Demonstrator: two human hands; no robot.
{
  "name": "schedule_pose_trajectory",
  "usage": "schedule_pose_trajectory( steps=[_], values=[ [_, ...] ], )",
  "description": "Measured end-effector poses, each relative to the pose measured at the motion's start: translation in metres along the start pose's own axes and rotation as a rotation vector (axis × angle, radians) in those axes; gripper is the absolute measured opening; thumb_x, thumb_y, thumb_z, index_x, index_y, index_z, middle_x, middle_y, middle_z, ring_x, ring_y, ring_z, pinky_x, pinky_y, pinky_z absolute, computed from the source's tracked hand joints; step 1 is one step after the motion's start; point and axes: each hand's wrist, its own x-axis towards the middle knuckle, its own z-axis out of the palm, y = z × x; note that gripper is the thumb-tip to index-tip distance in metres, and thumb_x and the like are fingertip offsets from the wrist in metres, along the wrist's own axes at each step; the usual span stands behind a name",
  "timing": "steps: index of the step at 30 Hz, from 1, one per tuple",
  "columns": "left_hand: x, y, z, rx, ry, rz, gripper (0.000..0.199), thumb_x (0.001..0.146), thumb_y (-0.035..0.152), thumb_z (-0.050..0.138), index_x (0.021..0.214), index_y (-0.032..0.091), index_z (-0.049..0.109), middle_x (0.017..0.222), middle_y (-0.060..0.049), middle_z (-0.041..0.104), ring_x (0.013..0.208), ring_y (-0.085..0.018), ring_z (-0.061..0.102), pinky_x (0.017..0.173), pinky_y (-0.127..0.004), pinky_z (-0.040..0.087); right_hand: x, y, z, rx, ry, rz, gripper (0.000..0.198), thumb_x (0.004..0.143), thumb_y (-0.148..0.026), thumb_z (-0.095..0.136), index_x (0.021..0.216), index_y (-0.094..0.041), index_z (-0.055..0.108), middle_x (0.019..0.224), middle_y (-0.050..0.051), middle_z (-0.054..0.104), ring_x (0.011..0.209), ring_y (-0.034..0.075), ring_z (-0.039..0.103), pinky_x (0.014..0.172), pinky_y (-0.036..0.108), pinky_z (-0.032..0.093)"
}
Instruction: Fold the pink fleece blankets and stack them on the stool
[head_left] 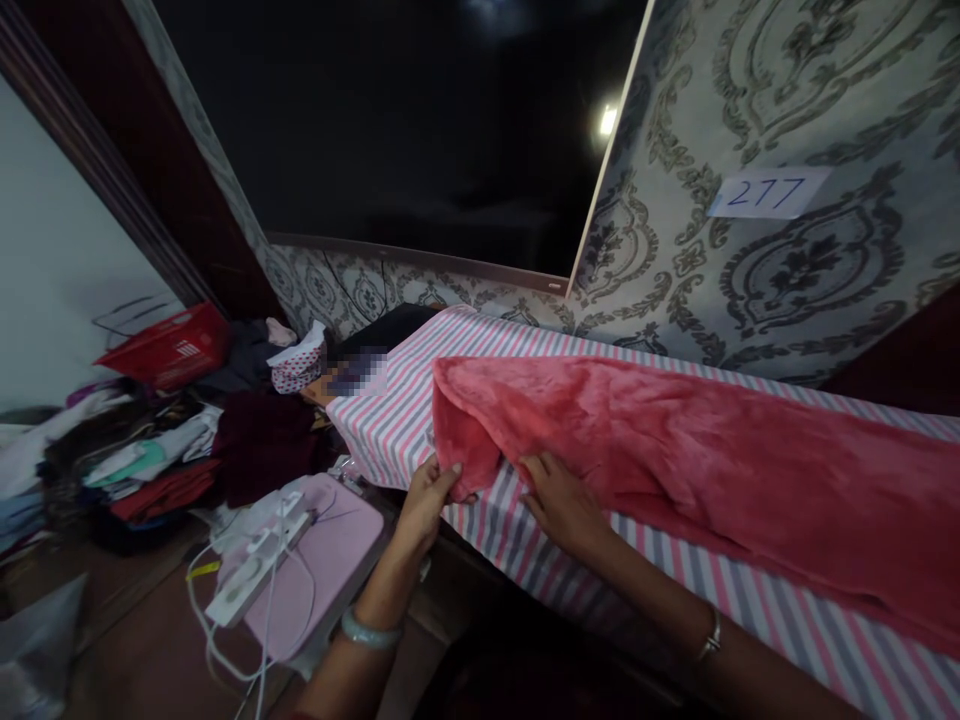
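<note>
A long coral-red plush blanket [712,450] lies in a folded strip on a pink, grey and white striped cloth [390,420]. Its left end is turned back, and a corner hangs toward the front edge. My left hand [429,500] pinches that corner between thumb and fingers. A little to the right, my right hand [564,505] has its fingers curled over the front edge of the folded blanket, gripping it. Striped cloth shows between the two hands.
A power strip [259,565] with white cables lies on a pink box [337,545] at lower left. Piled clothes [165,460] and a red bag [176,345] are farther left. A large dark screen [420,130] hangs behind, beside a paper marked 277 [772,192].
</note>
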Motion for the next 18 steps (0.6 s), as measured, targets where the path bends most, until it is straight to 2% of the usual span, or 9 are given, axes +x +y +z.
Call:
schedule_pose_trajectory(
  steps=[3,5,7,9,11,14,16,18],
  values=[
    [-0.003,0.0,-0.002,-0.01,-0.011,0.043,0.05,0.059,0.047,0.085,0.095,0.017,0.067,0.08,-0.003,0.072,0.062,-0.016,0.065,0.061,-0.03,0.057,0.002,-0.001,-0.002,-0.044,-0.01,0.054,0.034,0.091,-0.018,0.053,0.125,-0.018,0.054,0.123,0.014,0.058,0.109,0.029,0.06,0.085,0.039,0.051],
    [-0.005,0.001,-0.003,-0.009,-0.027,0.053,0.047,0.06,0.045,0.084,0.095,0.017,0.068,0.081,-0.004,0.073,0.065,-0.016,0.066,0.064,-0.031,0.057,0.002,-0.003,-0.002,-0.089,-0.037,0.088,0.032,0.091,-0.012,0.045,0.121,-0.017,0.056,0.119,0.015,0.059,0.106,0.029,0.061,0.082,0.038,0.05],
    [-0.007,0.001,-0.003,-0.002,-0.037,0.047,0.046,0.061,0.045,0.083,0.094,0.017,0.068,0.081,-0.004,0.073,0.065,-0.016,0.066,0.065,-0.031,0.056,0.002,-0.003,-0.001,-0.121,-0.056,0.12,0.037,0.09,-0.004,0.036,0.116,-0.016,0.058,0.113,0.015,0.061,0.103,0.029,0.062,0.079,0.037,0.049],
    [-0.008,0.0,-0.003,0.003,-0.038,0.047,0.045,0.063,0.044,0.082,0.096,0.017,0.068,0.082,-0.004,0.073,0.066,-0.016,0.066,0.064,-0.03,0.055,0.006,-0.001,-0.001,-0.073,-0.04,0.134,0.039,0.087,0.0,0.034,0.111,-0.016,0.06,0.108,0.014,0.062,0.1,0.028,0.063,0.077,0.036,0.048],
    [-0.008,-0.001,-0.003,0.001,-0.038,0.06,0.044,0.063,0.044,0.082,0.095,0.018,0.068,0.081,-0.003,0.072,0.065,-0.015,0.064,0.064,-0.029,0.055,0.012,0.001,-0.004,0.116,0.012,0.122,0.029,0.086,-0.004,0.039,0.1,-0.017,0.061,0.097,0.011,0.065,0.091,0.024,0.064,0.075,0.034,0.048],
    [-0.007,-0.003,-0.001,-0.001,-0.05,0.086,0.04,0.063,0.042,0.082,0.092,0.018,0.067,0.074,0.0,0.069,0.061,-0.013,0.061,0.062,-0.027,0.053,0.026,-0.002,-0.014,0.613,0.093,0.087,0.012,0.083,-0.016,0.049,0.09,-0.019,0.059,0.074,0.002,0.061,0.068,0.018,0.06,0.062,0.028,0.048],
    [-0.007,-0.002,0.001,-0.003,-0.059,0.099,0.037,0.064,0.041,0.081,0.089,0.017,0.066,0.07,0.001,0.067,0.058,-0.012,0.059,0.061,-0.025,0.051,0.035,-0.013,-0.021,0.901,0.131,0.045,0.015,0.081,-0.024,0.052,0.094,-0.019,0.059,0.071,-0.001,0.059,0.058,0.014,0.056,0.054,0.025,0.045],
    [-0.008,0.001,0.005,-0.01,-0.069,0.107,0.034,0.065,0.039,0.079,0.087,0.017,0.066,0.07,0.001,0.067,0.057,-0.011,0.058,0.061,-0.025,0.05,0.044,-0.03,-0.022,1.029,0.168,-0.004,0.021,0.079,-0.027,0.054,0.097,-0.019,0.06,0.071,-0.002,0.059,0.056,0.012,0.054,0.051,0.023,0.044]
  ],
)
